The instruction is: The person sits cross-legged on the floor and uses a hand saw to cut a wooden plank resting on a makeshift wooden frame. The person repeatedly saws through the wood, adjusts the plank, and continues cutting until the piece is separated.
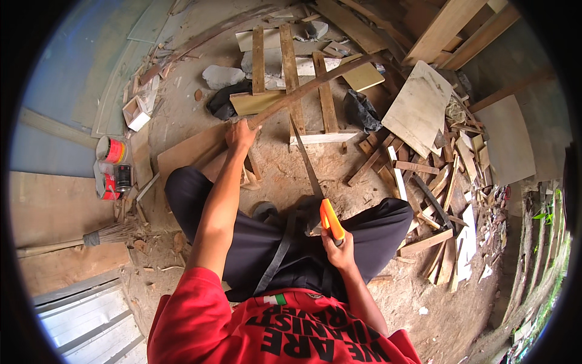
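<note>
My right hand (339, 247) is wrapped round the orange handle of a hand saw (308, 159). Its long thin blade points away from me, and the tip lies close to a long wooden plank (321, 80); whether the two touch I cannot tell. On the near left end of that plank, my left hand (241, 136) is closed. The plank slants up to the far right, crossing over a wooden frame (324, 137) of several slats on a white-edged crosspiece. A broad brown board (193, 148) lies beside my left hand.
Scrap wood (429, 233) is heaped at the right, with a pale square panel (418, 103) leaning there. Black plastic (362, 111) lies by the frame. Paint cans (111, 150) and a broom (109, 235) are at the left. My bent legs flank the saw.
</note>
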Motion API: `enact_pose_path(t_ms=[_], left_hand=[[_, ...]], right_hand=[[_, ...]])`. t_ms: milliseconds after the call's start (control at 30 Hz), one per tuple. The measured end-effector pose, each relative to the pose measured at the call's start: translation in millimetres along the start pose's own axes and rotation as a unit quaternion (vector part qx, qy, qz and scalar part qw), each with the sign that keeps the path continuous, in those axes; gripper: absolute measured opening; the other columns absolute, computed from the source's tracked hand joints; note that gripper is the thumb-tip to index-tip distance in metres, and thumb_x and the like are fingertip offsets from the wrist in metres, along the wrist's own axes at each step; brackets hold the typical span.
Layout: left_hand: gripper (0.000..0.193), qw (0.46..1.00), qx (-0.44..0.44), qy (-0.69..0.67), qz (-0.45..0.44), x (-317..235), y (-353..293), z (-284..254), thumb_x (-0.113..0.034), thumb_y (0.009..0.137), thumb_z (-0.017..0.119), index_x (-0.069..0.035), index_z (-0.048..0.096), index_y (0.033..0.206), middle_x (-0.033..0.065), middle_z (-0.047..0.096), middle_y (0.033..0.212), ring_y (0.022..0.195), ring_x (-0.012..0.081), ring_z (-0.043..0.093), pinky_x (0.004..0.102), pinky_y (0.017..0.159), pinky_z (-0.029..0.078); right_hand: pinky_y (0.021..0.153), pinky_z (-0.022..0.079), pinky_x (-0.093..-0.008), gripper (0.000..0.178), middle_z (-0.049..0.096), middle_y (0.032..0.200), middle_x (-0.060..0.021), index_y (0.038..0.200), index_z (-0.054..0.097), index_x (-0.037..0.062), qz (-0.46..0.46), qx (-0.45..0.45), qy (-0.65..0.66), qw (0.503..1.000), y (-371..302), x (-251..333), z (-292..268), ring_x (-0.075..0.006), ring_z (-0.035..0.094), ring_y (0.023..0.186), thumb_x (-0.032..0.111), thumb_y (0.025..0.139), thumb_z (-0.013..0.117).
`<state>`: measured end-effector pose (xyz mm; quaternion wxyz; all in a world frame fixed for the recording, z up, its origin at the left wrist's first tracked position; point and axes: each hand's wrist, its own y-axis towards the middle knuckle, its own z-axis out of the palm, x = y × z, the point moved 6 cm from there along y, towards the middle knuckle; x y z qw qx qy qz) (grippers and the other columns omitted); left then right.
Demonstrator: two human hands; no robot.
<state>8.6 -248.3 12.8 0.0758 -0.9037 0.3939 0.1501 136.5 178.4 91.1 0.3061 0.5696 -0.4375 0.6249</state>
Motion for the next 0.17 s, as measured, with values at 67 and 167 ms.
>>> enact_pose_path(t_ms=[67,167], left_hand=[[0.051,1.000,-0.005,0.008,-0.008,-12,-3,-1,-0.048,0.080,0.080,-0.007,0.067,0.107,0.0183,0.072,0.108,0.104,0.0358,0.068,0.0468,0.089,0.053],[0.050,0.996,-0.059,-0.021,0.070,-16,-11,-10,-0.044,0.081,0.080,-0.012,0.065,0.116,0.0178,0.049,0.148,0.139,0.0329,0.044,0.0410,0.110,0.039]], right_hand=[[0.055,0.039,-0.0249,0.018,0.053,0.067,0.0059,0.089,0.062,0.0009,0.033,-0.011,0.047,0.998,-1,-13,-1,-0.0035,0.045,0.064,0.015,0.098,0.065],[0.057,0.040,-0.0237,0.015,0.055,0.069,0.0060,0.089,0.063,0.0047,0.047,-0.006,0.080,0.996,-1,-26,-5,-0.0045,0.047,0.065,0.015,0.099,0.065]])
